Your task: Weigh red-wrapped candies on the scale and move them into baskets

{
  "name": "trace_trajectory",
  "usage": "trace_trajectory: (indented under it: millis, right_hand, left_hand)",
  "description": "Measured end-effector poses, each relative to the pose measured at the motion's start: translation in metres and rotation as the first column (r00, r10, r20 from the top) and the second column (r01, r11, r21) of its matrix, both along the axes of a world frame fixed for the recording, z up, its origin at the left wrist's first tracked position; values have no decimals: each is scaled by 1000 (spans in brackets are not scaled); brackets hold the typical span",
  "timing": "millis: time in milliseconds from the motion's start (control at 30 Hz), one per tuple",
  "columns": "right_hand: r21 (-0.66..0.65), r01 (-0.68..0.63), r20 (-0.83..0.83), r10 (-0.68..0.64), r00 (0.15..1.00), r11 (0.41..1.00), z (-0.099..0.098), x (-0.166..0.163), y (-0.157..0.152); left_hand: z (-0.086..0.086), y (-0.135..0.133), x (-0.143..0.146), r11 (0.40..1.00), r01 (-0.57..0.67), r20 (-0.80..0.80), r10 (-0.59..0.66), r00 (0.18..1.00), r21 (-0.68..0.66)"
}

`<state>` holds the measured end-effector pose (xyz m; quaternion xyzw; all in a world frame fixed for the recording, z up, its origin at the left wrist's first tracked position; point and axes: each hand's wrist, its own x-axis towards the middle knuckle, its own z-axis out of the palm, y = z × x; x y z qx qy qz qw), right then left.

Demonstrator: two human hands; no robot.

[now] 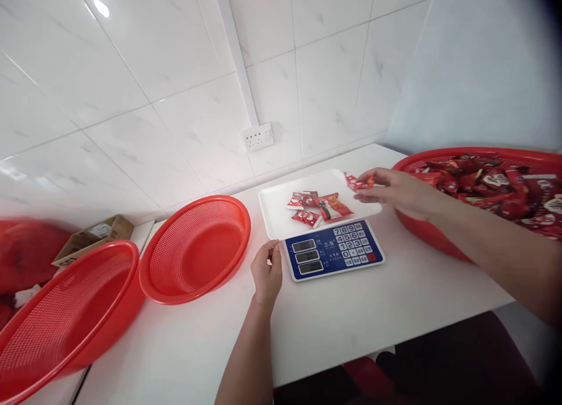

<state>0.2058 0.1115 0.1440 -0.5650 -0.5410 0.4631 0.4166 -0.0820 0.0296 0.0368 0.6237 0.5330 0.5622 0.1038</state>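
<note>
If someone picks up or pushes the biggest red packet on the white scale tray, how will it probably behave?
The red packet looks slightly puffed, so it may feel springy rather than limp. Its surface seems smooth, so it could slide over the tray. Lying flat, it will probably not roll.

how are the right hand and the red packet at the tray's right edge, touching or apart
Touching. The head view shows the right hand pinching the red packet between its fingers.

Sealed red packets [324, 207] clustered on white tray [274, 212] of blue-panelled scale [330, 254]; another packet [353, 183] held at tray's right corner.
</note>
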Motion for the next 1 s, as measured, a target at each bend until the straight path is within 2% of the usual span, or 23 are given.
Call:
trace_trajectory:
  millis: [33, 67, 133, 167, 233, 267, 300, 333, 400, 467, 533, 600, 667, 733, 933, 1000]
  right_hand:
    - [58, 50, 161, -58, 985, 997, 2, 17, -2]
    - [124, 88, 353, -127, 927, 988, 3, 35, -4]
    - [234, 149, 687, -272, 674, 961, 3, 74, -7]
    - [242, 142, 798, -280, 534, 960, 1, 92, -7]
    - [168, 143, 920, -207, 332, 975, -6, 115, -7]
    - [141, 123, 945, -171, 279, 982, -11, 119, -6]
    - [126, 76, 954, -141, 266, 989, -15, 116, -4]
    - [130, 7, 951, -126, 281, 992, -20, 107, -3]
    - [173, -187, 914, -87, 397, 967, -29, 75, 4]
    - [226, -274, 872, -69, 484, 935, -34, 33, 14]
    - [241, -366, 850, -14, 526, 899, -38, -5, 26]
    - [174, -424, 849, 83, 522, 889, -40, -31, 39]
    - [118, -433, 841, 142, 523, 894, -41, -43, 48]
    - [110, -415, 830, 146, 538, 903, -41, -46, 53]
    - [217, -265, 787, -8, 616, 940, -27, -31, 43]
    - [233, -188, 732, -45, 680, 954, -17, -19, 34]
  left_hand:
    - [0, 0, 0, 1000, 3, 3, -3, 1000, 1]
    - [0, 1, 1, 1000, 4, 8, -4, 1000, -1]
    - [-1, 1, 2, 1000, 6, 17, -6, 1000, -10]
    - [-1, 1, 2, 1000, 7, 19, -7, 1000, -12]
    - [-2, 1, 3, 1000, 14, 18, -14, 1000, -16]
    - [-2, 1, 4, 1000, 21, 15, -21, 1000, -18]
    - [-2, 0, 4, 999, 29, 10, -29, 1000, -17]
    - [-2, 0, 4, 999, 35, 6, -35, 999, -14]
    - [-3, -1, 3, 999, 35, -6, -35, 999, 0]
    - [-3, -2, 1, 1000, 14, -12, -13, 1000, 15]
    - [-2, -1, 0, 1000, -18, -11, 19, 1000, 14]
    - [-1, -1, -1, 999, -40, -14, 40, 999, 11]
    - [0, 0, -1, 999, -43, -26, 44, 999, 14]
    - [0, 0, -1, 999, -38, -42, 38, 998, 18]
    - [-1, -1, -1, 999, -50, -49, 50, 998, 16]
    - [-1, -1, -2, 999, -49, -57, 50, 997, 18]
